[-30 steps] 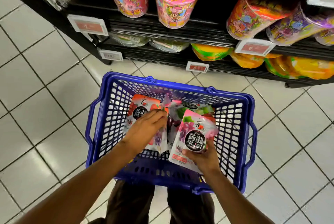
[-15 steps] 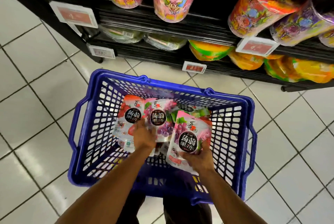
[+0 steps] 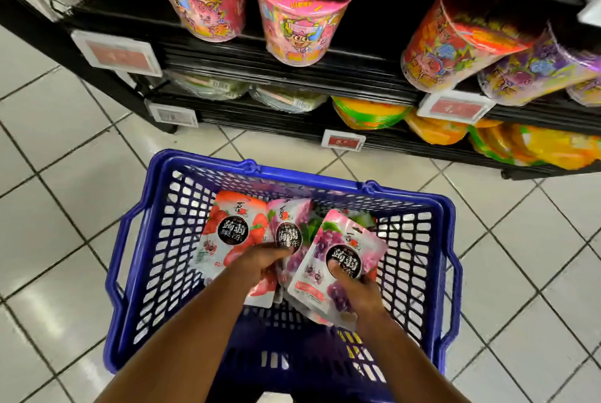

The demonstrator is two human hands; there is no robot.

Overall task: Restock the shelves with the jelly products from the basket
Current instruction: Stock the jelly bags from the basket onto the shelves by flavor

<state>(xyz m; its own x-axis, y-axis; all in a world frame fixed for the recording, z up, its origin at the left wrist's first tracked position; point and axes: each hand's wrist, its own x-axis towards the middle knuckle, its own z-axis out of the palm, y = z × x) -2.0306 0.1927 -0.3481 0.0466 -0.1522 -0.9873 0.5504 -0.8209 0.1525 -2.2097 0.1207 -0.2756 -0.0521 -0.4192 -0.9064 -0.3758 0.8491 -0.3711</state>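
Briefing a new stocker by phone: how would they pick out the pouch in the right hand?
Find the blue plastic lattice basket on the white tiled floor. Over its right half, the right hand grips a glossy pink pouch printed with purple grapes. It is the rightmost pouch, tilted, nearest the basket's right wall.

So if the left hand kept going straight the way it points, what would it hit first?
Probably the far mesh wall of the blue plastic basket. The left hand grips the middle purple grape jelly pouch, which would arrive first; depth is unclear.
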